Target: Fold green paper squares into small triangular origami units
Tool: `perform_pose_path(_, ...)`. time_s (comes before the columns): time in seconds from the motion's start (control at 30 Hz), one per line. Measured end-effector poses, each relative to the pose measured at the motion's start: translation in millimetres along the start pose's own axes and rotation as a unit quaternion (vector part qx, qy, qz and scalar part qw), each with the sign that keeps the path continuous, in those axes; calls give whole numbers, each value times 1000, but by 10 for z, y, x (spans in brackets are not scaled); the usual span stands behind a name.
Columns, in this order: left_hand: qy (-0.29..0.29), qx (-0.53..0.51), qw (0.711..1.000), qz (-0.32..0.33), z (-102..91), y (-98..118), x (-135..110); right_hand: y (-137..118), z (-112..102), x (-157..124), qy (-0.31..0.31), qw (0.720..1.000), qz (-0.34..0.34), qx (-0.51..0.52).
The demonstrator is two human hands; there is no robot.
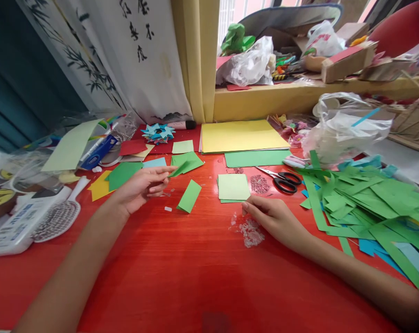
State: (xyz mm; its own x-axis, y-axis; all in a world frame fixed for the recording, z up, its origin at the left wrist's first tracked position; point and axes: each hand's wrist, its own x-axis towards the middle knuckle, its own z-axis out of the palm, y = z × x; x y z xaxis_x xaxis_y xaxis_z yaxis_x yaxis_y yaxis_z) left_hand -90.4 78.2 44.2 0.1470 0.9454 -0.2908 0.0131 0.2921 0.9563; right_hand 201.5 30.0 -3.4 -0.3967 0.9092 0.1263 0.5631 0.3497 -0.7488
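My left hand (143, 186) rests on the red table (195, 277), fingers pinching the corner of a folded green paper (185, 163). A small folded green rectangle (189, 196) lies just right of that hand. My right hand (271, 217) lies knuckles up, fingers curled together beside a crumpled bit of clear tape (251, 231); I cannot make out what it grips. A pale green paper square (233, 187) sits just above the right hand.
Black-handled scissors (282, 180) lie right of the square. A heap of green and blue paper strips (365, 203) fills the right. Yellow sheets (240, 135) and paper stars (158, 132) lie behind. A hairbrush (58, 217), tape rolls and plastic bags crowd the left and back.
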Motion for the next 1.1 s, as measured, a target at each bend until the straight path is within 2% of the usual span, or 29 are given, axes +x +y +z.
perform_pose_path(0.1,1,52,998,-18,-3,2,-12,-3,25,-8,-25,1000,-10,-7)
perform_pose_path(0.33,-18,158,987,-21,0,-7,-12,-13,30,-21,-41,999,-17,-21)
perform_pose_path(0.43,-38,195,980,-25,11,-5,-23,-18,22,-29,-27,999,-24,-39)
perform_pose_path(0.5,-37,241,970,-25,24,3,-28,2,7,-20,4,998,-34,-60)
perform_pose_path(0.57,2,284,959,-6,46,14,-30,52,-12,10,51,992,-65,-96)
perform_pose_path(0.67,138,313,935,93,105,28,-50,171,-30,81,89,973,-128,-171)
perform_pose_path(0.7,190,321,916,146,138,28,-71,214,-31,105,90,967,-136,-194)
perform_pose_path(0.77,268,350,858,263,235,9,-141,292,-23,145,86,962,-124,-229)
perform_pose_path(0.83,287,399,790,367,375,-56,-236,349,-12,171,78,961,-100,-246)
perform_pose_path(0.87,283,437,745,416,460,-109,-286,368,-8,180,73,961,-92,-251)
perform_pose_path(0.9,258,482,692,471,550,-176,-332,382,-4,187,68,960,-88,-257)
perform_pose_path(0.93,204,523,631,535,643,-252,-373,391,-2,192,64,958,-88,-266)
perform_pose_path(0.97,131,556,566,595,735,-333,-406,397,0,196,61,954,-93,-277)
perform_pose_path(1.0,63,569,517,636,822,-413,-432,400,3,201,63,950,-99,-289)
perform_pose_path(1.03,0,580,495,647,900,-486,-450,403,5,204,65,946,-107,-300)
perform_pose_path(1.1,-76,569,485,660,1015,-599,-466,403,10,210,70,938,-127,-316)
